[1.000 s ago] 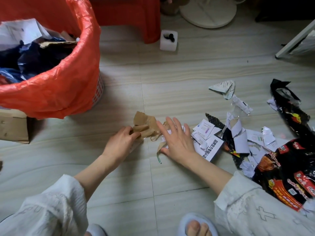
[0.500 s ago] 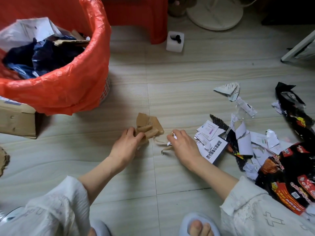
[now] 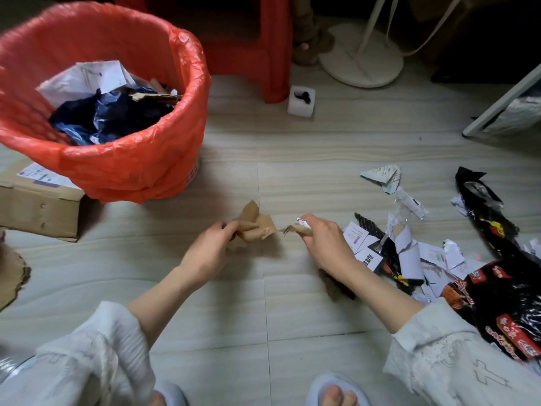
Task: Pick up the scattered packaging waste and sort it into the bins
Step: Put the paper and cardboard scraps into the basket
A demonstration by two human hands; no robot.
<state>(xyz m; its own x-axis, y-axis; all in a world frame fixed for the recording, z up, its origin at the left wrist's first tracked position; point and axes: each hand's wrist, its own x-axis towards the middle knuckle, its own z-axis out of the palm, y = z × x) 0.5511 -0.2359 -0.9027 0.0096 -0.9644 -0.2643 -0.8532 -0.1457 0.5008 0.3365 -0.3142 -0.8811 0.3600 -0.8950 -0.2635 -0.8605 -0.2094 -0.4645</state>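
My left hand [image 3: 209, 249] grips crumpled brown cardboard scraps [image 3: 254, 224] just above the floor. My right hand [image 3: 325, 244] is closed on a small bundle of paper scraps with a cord [image 3: 297, 227], close to the right of the cardboard. A bin lined with a red bag [image 3: 134, 159] stands at the upper left, holding dark blue plastic and white paper. A heap of white paper pieces [image 3: 409, 253] and black and red snack wrappers [image 3: 503, 300] lies to the right of my right hand.
A cardboard box [image 3: 35, 209] sits left of the bin. A red plastic stool [image 3: 263, 48], a white foam block [image 3: 301, 101] and a round white fan base [image 3: 361, 65] stand farther back. A white frame [image 3: 503, 104] is at the right edge. My slippered feet [image 3: 336, 389] are below.
My right hand went from flat on the floor to closed on paper scraps and lifted. My left hand kept hold of the cardboard. The view tilted up toward the bin.
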